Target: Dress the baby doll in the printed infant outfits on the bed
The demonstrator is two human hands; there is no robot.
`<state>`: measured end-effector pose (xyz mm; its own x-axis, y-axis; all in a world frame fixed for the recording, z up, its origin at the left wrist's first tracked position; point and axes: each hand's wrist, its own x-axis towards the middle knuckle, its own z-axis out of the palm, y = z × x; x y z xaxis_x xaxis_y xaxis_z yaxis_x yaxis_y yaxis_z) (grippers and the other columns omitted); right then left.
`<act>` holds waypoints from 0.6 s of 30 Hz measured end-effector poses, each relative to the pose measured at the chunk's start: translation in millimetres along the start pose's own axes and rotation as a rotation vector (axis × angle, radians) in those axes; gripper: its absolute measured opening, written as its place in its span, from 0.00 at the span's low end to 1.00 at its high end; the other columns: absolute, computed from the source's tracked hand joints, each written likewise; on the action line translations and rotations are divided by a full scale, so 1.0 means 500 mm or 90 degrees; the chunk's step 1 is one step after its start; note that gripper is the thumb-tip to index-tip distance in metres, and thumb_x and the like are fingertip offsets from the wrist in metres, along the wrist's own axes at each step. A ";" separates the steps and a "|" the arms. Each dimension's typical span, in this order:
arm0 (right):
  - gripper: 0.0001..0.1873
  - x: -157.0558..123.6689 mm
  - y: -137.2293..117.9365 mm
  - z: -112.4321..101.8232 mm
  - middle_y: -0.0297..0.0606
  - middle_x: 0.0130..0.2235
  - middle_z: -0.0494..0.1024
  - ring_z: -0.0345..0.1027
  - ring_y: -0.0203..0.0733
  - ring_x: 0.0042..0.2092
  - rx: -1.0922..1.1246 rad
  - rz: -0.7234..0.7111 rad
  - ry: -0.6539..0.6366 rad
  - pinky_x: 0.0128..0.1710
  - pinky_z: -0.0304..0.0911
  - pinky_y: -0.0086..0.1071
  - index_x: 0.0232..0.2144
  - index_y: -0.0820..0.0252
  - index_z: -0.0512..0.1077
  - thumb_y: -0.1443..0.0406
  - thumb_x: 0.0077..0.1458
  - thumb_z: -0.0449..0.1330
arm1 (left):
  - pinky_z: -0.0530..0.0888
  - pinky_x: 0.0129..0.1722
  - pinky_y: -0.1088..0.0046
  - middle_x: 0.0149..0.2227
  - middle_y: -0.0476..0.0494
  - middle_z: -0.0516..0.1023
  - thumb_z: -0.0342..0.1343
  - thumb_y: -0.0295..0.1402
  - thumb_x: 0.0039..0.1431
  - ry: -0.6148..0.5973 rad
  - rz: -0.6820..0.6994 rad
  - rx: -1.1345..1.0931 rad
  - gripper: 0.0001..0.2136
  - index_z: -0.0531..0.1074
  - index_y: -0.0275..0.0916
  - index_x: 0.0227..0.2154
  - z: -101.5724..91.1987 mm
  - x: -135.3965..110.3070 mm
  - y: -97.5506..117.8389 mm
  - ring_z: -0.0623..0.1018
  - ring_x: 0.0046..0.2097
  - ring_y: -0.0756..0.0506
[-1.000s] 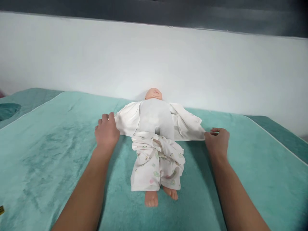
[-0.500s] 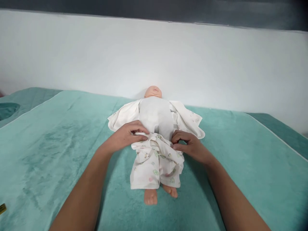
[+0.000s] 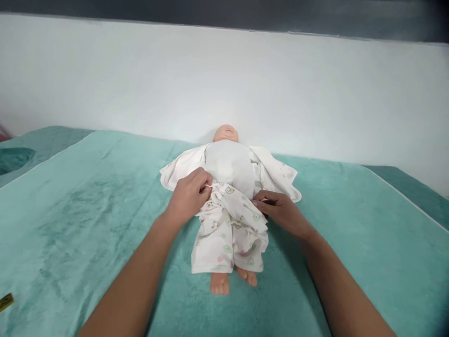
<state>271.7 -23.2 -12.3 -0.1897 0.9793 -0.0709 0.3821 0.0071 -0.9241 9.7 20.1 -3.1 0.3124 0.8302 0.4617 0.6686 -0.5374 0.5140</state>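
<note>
A baby doll [image 3: 229, 161] lies on its back, head toward the wall and bare feet toward me. White printed pants [image 3: 213, 248] cover its legs, with the waist part bunched at the hips. My left hand [image 3: 191, 194] pinches the waistband at the doll's hip and pulls it up a little. My right hand [image 3: 278, 210] has its fingers closed on the waistband at the other hip; the fingertips are partly hidden in the cloth. A white jacket [image 3: 277, 173] lies spread open beneath the doll's grey-white torso.
A green plush cover [image 3: 87, 224] spreads under the doll, with pale seam lines near both sides. Behind the head rises a white wall [image 3: 224, 79] with a dark band on top. A small yellow-and-black tag [image 3: 6, 302] lies at the lower left edge.
My left hand has closed on the waistband and lifted it up the doll's belly, so its cloth reaches higher there. My right hand stays at the other hip, moved only slightly.
</note>
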 end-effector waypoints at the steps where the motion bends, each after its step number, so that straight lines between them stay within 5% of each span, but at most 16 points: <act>1: 0.19 -0.001 0.000 -0.003 0.30 0.24 0.66 0.58 0.32 0.25 0.013 0.011 -0.021 0.24 0.55 0.28 0.29 0.61 0.71 0.50 0.52 0.63 | 0.60 0.30 0.73 0.27 0.51 0.67 0.47 0.22 0.53 0.037 0.005 0.022 0.06 0.66 0.40 0.29 0.010 0.000 -0.001 0.66 0.29 0.49; 4: 0.18 -0.008 0.001 -0.012 0.31 0.23 0.69 0.63 0.35 0.25 0.040 0.073 -0.074 0.24 0.60 0.28 0.35 0.61 0.71 0.53 0.51 0.64 | 0.61 0.31 0.72 0.30 0.49 0.69 0.48 0.24 0.56 0.054 0.001 0.065 0.11 0.70 0.41 0.39 0.023 -0.001 -0.005 0.69 0.31 0.48; 8: 0.13 -0.011 0.010 -0.025 0.30 0.25 0.70 0.63 0.34 0.26 0.015 0.097 -0.172 0.25 0.60 0.27 0.40 0.58 0.71 0.59 0.53 0.62 | 0.64 0.33 0.72 0.29 0.50 0.70 0.50 0.28 0.57 -0.038 -0.011 -0.014 0.11 0.74 0.42 0.40 0.004 0.003 -0.003 0.70 0.31 0.48; 13: 0.08 -0.006 0.005 -0.028 0.34 0.38 0.71 0.63 0.34 0.35 -0.040 -0.061 -0.195 0.34 0.61 0.28 0.34 0.58 0.73 0.61 0.51 0.65 | 0.67 0.30 0.73 0.30 0.49 0.74 0.49 0.42 0.63 -0.174 -0.137 -0.262 0.13 0.75 0.41 0.36 -0.026 0.007 -0.004 0.71 0.30 0.48; 18: 0.08 -0.006 0.000 -0.021 0.37 0.37 0.71 0.65 0.38 0.37 -0.092 -0.173 -0.151 0.38 0.62 0.32 0.29 0.60 0.72 0.61 0.56 0.61 | 0.67 0.32 0.73 0.31 0.50 0.71 0.52 0.41 0.62 -0.199 -0.137 -0.232 0.10 0.74 0.42 0.36 -0.033 0.007 -0.019 0.71 0.33 0.48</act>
<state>281.7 -24.0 -7.9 -0.4992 0.8637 0.0693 0.4097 0.3057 -0.8595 -6.7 25.8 5.7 0.4179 0.9019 0.1090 0.4784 -0.3205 0.8176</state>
